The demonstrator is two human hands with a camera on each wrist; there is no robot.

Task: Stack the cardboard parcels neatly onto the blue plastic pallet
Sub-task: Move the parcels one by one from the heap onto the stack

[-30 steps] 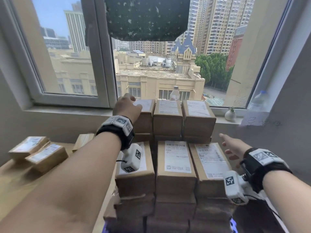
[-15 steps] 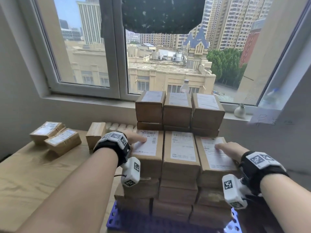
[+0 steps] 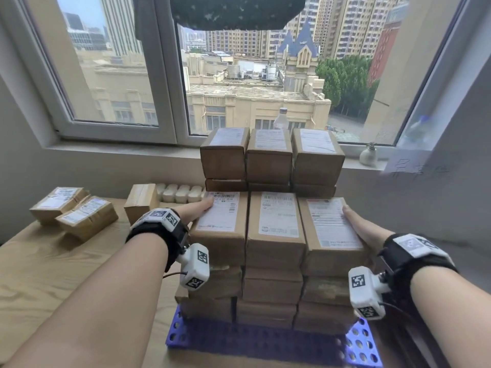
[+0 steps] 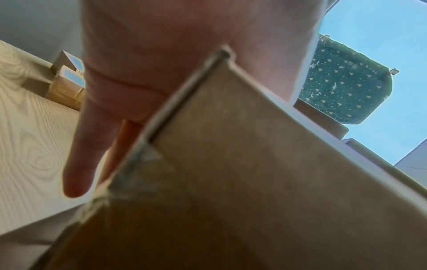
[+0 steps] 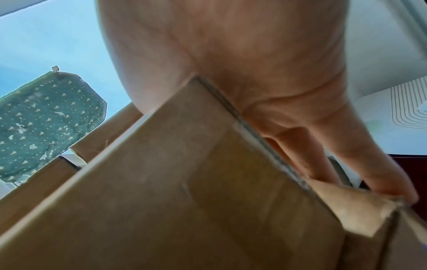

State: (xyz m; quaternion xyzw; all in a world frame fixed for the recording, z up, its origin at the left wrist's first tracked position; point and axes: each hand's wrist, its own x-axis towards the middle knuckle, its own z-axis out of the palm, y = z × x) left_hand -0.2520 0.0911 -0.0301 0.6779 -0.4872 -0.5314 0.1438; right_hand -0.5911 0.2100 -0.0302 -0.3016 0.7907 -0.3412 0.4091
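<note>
Head view: left hand [image 3: 198, 212] and right hand [image 3: 357, 224], fingers straight, press the outer sides of the front parcel row [image 3: 276, 227] on the blue pallet [image 3: 239, 338].

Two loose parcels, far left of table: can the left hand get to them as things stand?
Probably yes. The left hand only presses the front-left parcel, and bare table lies between it and the two loose parcels.

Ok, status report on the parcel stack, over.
Left hand and right hand open, pressing front row's outer sides. Parcels stacked on blue pallet. Loose parcels remain on table. Nothing blocking.
</note>
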